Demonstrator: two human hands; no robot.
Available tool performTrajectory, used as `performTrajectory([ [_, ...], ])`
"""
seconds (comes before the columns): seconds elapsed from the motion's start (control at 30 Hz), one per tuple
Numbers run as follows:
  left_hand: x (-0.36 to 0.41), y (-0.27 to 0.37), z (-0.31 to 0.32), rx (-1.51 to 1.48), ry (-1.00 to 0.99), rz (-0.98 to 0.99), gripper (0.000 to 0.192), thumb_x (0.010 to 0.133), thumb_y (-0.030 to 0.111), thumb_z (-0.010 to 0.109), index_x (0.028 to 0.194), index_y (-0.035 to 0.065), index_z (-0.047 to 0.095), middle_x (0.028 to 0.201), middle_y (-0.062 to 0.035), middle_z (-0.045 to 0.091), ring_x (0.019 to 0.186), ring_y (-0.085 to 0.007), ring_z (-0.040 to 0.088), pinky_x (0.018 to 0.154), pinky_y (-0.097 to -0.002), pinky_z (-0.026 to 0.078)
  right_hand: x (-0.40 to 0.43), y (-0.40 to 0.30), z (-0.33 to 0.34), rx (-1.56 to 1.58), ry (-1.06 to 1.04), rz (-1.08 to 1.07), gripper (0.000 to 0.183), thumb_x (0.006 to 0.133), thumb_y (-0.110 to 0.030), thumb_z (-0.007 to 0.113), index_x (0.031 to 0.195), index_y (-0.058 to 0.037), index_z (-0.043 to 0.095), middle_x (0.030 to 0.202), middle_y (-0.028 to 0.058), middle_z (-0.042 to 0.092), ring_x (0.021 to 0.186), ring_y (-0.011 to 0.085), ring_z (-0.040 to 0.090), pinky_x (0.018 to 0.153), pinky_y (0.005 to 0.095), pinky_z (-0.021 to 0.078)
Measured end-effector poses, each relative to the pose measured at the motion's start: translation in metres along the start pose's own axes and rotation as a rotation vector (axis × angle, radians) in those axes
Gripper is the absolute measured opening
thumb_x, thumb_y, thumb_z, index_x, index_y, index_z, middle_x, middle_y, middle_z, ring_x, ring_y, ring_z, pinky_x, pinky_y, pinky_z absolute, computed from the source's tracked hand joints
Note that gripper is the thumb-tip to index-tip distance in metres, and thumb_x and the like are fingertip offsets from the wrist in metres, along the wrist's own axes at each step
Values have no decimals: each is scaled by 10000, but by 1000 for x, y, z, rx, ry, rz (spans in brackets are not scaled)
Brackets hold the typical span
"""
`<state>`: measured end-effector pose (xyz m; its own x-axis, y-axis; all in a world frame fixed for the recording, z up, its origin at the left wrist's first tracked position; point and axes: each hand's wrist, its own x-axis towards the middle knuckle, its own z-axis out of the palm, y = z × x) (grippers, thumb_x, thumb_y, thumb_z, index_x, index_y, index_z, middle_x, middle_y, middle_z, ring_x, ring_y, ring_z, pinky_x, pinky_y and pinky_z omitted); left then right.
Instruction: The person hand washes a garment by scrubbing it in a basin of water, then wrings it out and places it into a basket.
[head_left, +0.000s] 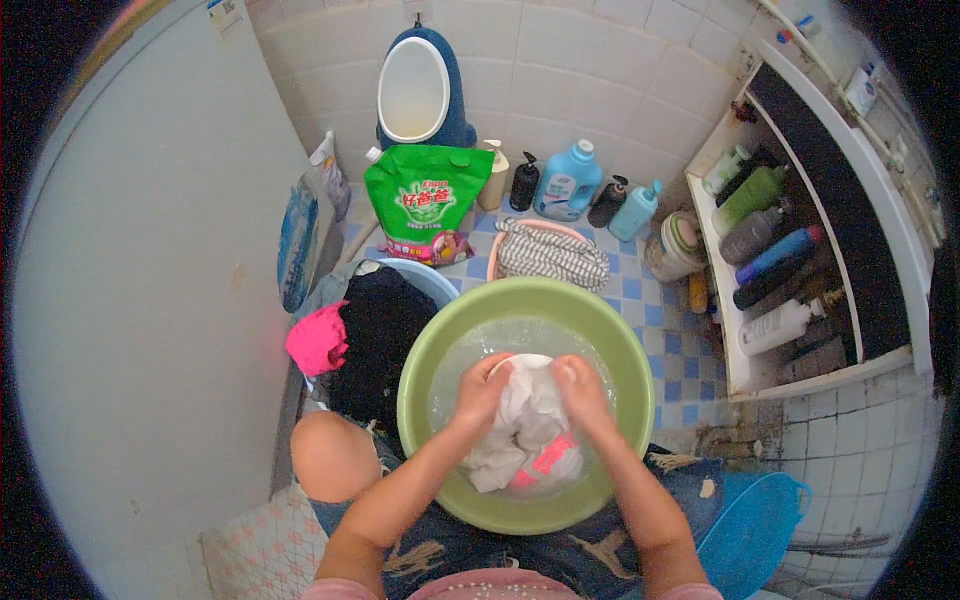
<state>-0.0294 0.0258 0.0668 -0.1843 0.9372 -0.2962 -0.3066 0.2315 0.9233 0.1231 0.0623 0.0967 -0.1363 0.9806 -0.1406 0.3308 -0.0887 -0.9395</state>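
A green plastic basin (525, 298) with cloudy water sits between my knees. Both hands are over it, gripping a wet white garment (517, 412) that bears a pink print and lies partly in the water. My left hand (484, 390) pinches the garment's far edge on one side. On the other side of the same edge, my right hand (581, 390) closes around the cloth, slightly blurred. Part of the white fabric stretches between the two hands, and the rest bunches up toward me.
Left of the basin, a light blue tub (431, 279) holds dark clothes (382, 337) and a pink cloth (319, 339). Beyond stand a green Kispa detergent pouch (431, 199), several pump bottles, and a pink basin (493, 255) with striped cloth (551, 253). A bottle-filled cabinet (795, 375) borders the right; a blue bucket (757, 532) is nearby.
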Motion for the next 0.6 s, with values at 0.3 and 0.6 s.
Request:
performTrajectory([
  [0.3,-29,-26,12,356,-150,-53,324,902,238,343,997,-30,500,905,-141,561,866,-199,513,779,-324,406,-14,9,9,-593,-4,-348,230,806,-277,505,700,-74,500,574,151,547,537,340,553,489,424,437],
  [0.6,-34,-31,23,337,-44,-29,429,908,341,306,847,-7,549,750,-98,572,714,-200,540,694,-326,426,-13,17,6,-676,6,-391,265,823,-300,484,696,-71,525,554,151,552,492,334,551,452,420,437],
])
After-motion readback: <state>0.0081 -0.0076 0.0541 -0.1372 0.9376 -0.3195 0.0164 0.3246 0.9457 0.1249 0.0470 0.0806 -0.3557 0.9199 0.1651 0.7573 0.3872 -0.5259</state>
